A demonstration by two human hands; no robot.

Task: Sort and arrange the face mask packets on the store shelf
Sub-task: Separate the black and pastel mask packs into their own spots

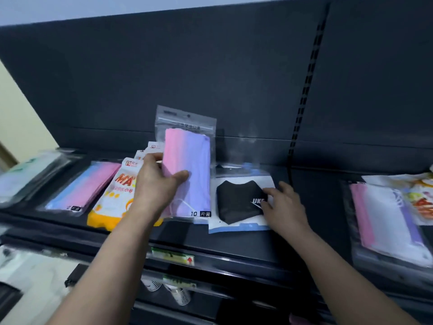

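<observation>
The left hand (157,186) covers the middle of the orange-and-white packet (112,198), so its printed word reads only in part. The white packets (150,148) behind that hand show corners only. The right hand (283,207) hides the right end of the logo on the black mask packet (236,202). The pale green packets (25,174) at far left are blurred and cut by the frame edge. The printed packet (419,198) at far right is cut off. The price labels (173,255) on the shelf (234,249) front are illegible.
</observation>
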